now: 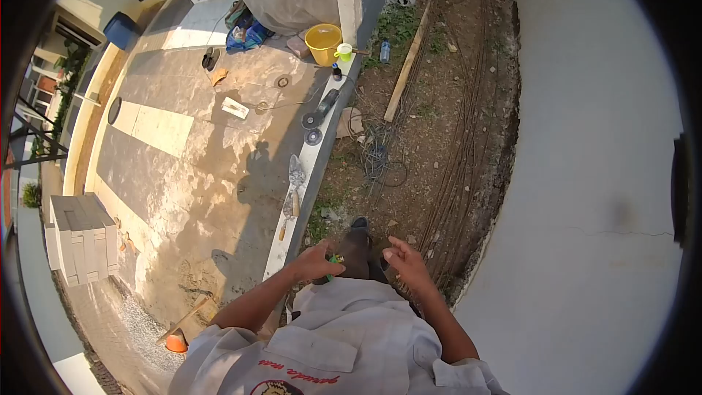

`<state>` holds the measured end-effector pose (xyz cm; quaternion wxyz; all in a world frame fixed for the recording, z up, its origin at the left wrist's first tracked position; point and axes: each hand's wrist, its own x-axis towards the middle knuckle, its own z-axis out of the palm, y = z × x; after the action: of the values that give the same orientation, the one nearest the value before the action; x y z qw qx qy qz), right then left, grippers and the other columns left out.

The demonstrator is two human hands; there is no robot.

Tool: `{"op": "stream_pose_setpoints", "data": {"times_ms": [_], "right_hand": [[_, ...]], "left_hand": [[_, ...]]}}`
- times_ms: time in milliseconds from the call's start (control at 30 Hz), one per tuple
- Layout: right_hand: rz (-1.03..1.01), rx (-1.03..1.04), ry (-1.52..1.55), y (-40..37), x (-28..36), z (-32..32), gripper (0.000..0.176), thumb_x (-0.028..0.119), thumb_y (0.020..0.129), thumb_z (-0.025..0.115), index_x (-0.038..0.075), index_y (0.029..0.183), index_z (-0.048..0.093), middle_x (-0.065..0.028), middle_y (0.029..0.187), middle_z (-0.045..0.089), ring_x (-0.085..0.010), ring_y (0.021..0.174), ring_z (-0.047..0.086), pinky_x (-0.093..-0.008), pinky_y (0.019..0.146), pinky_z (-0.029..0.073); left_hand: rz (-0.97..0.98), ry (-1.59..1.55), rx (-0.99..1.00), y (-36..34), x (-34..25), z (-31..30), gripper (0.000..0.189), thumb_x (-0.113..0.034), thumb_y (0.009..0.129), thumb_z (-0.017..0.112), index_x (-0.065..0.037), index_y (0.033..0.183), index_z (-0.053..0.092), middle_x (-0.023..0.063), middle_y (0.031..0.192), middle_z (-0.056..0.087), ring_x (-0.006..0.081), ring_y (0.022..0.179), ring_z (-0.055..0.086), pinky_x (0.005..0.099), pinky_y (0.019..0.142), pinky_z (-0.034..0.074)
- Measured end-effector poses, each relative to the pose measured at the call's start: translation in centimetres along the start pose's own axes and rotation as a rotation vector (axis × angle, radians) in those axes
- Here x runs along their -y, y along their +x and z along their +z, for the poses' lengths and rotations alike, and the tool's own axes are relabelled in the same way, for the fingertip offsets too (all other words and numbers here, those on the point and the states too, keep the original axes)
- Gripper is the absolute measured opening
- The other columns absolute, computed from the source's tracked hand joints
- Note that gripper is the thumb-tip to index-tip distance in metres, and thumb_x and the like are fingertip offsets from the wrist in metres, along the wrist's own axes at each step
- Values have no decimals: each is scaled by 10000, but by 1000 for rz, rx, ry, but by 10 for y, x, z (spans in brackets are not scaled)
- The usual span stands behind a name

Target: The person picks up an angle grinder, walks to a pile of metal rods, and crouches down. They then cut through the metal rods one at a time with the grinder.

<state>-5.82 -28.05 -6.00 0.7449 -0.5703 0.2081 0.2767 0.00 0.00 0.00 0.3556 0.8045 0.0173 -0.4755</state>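
Note:
My left hand (316, 262) is closed around a small green object (334, 259) in front of my waist, mostly hidden by the fingers. My right hand (406, 262) is held out to the right with its fingers apart and nothing in it. A trowel (295, 175) and a wooden-handled tool (283, 230) lie on the low white-topped wall (276, 257), ahead and to the left of my left hand. Farther along it are a dark angle grinder (319, 111) and a round disc (313, 137).
A yellow bucket (322, 44) and a green cup (344, 51) stand near the wall's far end. Long rods (462, 146), a plank (414, 58) and tangled wire (377, 152) lie on the soil. Stacked blocks (84, 241) are at left; a plain wall (585, 175) rises at right.

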Motion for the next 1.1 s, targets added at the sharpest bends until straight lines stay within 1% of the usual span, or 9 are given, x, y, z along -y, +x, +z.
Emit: {"op": "stream_pose_setpoints", "data": {"times_ms": [67,167,233,367,467,767,833,1000,1100], "right_hand": [[-74,-138,-370,-6,-9,-37,532,281,866,704,75,1332,552,-137,1023,691,-324,903,663,-386,854,520],[-32,-281,-861,19,10,-64,472,211,865,680,8,1280,581,-156,978,688,-244,888,664,-355,827,517],[-99,-389,-1008,19,8,-95,441,216,827,698,-21,1191,618,-189,902,679,-272,866,668,-367,807,521],[-165,-534,-1011,16,-27,-154,368,228,814,699,10,1107,658,-218,892,681,-312,860,685,-394,760,524],[0,-555,-796,17,-43,-172,369,246,823,667,-34,1062,666,-229,929,680,-355,846,667,-406,773,513],[79,-248,-1057,69,-54,-185,327,193,857,628,7,1121,679,-204,814,697,-265,755,696,-358,724,537],[233,-198,-978,93,-25,-193,377,219,878,622,-7,1180,645,-205,907,710,-319,843,704,-382,781,546],[152,-3,-925,135,55,-161,495,272,889,640,-3,1294,561,-246,1230,601,-370,1155,584,-429,984,456],[113,139,-1005,155,39,-158,550,292,882,656,14,1338,524,-274,1363,498,-385,1280,480,-445,1073,378]], "left_hand": [[-135,-119,38,-4,3,5,730,-378,710,771,1,1265,484,198,1022,624,226,988,601,335,833,476],[-116,-277,-69,29,64,-19,580,-371,738,759,-9,1145,559,126,942,632,202,902,612,336,761,483],[-119,-428,-20,53,92,-28,505,-369,761,754,-25,1088,583,97,915,627,188,879,615,335,738,489],[-307,-1010,48,60,99,-45,317,-353,830,727,-76,947,628,37,872,612,138,823,613,306,698,499],[-187,-1169,224,63,98,-59,335,-325,842,727,-70,1022,605,24,877,598,134,781,608,301,676,510],[-178,-996,-132,111,77,-51,593,-240,703,824,-23,1170,530,77,998,583,172,886,589,339,771,471],[-209,-867,-283,137,82,-45,637,-260,677,839,-4,1170,527,89,991,587,184,894,589,347,776,473],[-314,-532,-534,182,77,-58,793,-345,602,876,43,1193,518,150,997,612,253,936,605,386,809,487],[-367,-369,-599,231,75,-81,817,-349,591,881,46,1205,515,171,1023,623,287,957,616,398,832,492]]}}
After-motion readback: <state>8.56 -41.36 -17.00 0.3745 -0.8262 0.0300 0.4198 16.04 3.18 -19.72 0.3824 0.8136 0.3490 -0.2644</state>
